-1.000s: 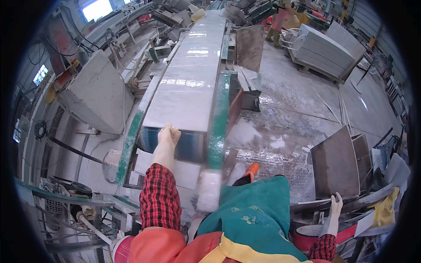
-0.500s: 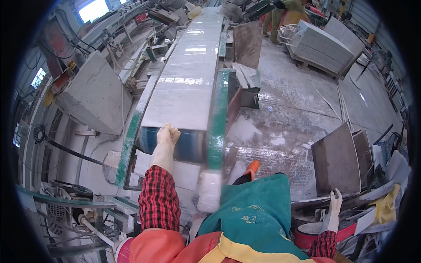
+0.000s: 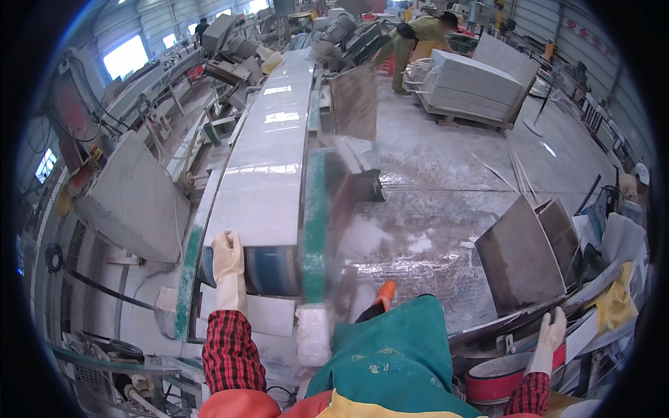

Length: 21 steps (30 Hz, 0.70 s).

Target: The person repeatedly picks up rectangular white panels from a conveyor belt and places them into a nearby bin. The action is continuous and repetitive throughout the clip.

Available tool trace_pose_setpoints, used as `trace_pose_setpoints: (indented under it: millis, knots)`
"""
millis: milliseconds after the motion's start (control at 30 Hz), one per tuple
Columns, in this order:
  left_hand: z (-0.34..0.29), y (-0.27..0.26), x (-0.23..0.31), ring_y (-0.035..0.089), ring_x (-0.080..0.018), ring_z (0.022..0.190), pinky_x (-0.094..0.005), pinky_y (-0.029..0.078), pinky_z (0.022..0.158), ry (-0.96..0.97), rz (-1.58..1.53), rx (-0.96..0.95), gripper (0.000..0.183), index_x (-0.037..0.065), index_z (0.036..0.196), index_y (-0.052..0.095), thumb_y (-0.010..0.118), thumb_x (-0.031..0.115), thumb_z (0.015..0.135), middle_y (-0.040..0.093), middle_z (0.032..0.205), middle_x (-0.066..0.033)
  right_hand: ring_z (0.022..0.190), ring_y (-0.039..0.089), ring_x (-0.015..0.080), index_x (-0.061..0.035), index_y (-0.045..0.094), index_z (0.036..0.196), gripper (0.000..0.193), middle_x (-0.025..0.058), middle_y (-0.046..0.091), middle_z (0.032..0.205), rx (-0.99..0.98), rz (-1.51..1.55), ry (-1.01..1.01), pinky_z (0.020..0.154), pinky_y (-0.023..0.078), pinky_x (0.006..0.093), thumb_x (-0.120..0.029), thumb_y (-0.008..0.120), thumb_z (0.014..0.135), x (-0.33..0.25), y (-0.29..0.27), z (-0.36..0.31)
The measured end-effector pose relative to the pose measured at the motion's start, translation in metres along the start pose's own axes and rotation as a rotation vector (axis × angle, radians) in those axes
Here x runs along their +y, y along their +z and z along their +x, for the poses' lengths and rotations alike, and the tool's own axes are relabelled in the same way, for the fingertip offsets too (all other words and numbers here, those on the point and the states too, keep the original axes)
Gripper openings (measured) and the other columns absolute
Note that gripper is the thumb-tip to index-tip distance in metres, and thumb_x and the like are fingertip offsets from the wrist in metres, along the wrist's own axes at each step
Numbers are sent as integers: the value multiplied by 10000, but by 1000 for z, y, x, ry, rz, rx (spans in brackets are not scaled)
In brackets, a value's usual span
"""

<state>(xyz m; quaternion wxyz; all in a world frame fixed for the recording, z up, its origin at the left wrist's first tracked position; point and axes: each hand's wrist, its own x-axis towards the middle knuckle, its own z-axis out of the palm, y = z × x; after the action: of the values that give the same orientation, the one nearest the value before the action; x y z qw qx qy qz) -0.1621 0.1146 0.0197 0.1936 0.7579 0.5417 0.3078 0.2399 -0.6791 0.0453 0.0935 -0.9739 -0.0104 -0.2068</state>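
Item 1: long metal conveyor bed with a chipped green-painted side rail (image 3: 315, 237), running away from the wearer. Handling note, as a judgement: slab work here calls for light, even pressure square to the rails, the wrist straight, and fingertips well away from the turn of the belt.

Item 2: long, flat white stone-like slab surface (image 3: 258, 188), lying along the conveyor between its sides. Finish glossy, apparently wet, with bright bands of window light across it; near edge straight, slightly overhanging; faint cross-lines may be joints or reflections.

Item 3: stack of thick pale slabs (image 3: 474, 87) on a low pallet, at the far right.

Item 4: brown, scuffed square panel (image 3: 519, 265), leaning at the right beside a second one.

Item 5: blue, rounded belt end (image 3: 275, 272), directly below the slab's near edge.

Item 6: red-sided round tub (image 3: 491, 392), at the lower right.

Item 7: left hand (image 3: 228, 258), in a cream glove, at the slab's near left corner. Fingers curled in; whether they pinch the edge or merely rest against it cannot be told.

Item 8: right hand (image 3: 552, 331), in a cream glove, just beside the tub. Fingers spread and loosely bent, nothing visible in them.
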Motion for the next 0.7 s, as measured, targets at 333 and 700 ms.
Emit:
trace_pose_setpoints:
  millis: [333, 700]
  knots:
    - [-2, 54, 32, 429, -399, 1322, -497, 308, 1124, 51, 322, 301, 574, 14, 1369, 522, 629, 346, 913, 497, 1415, -239, 1355, 393, 422, 84, 441, 1399, 640, 289, 441, 1449, -71, -499, 229, 1162, 280, 465, -442, 392, 1037, 138, 1, -45]
    - [35, 61, 31, 390, -370, 1352, -499, 250, 1149, -123, 448, 182, 546, 58, 1373, 541, 548, 404, 951, 483, 1448, -185, 1358, 376, 435, 96, 408, 1411, 659, 295, 411, 1468, -38, -486, 207, 1158, 275, 464, -449, 379, 1042, 163, 8, -56]
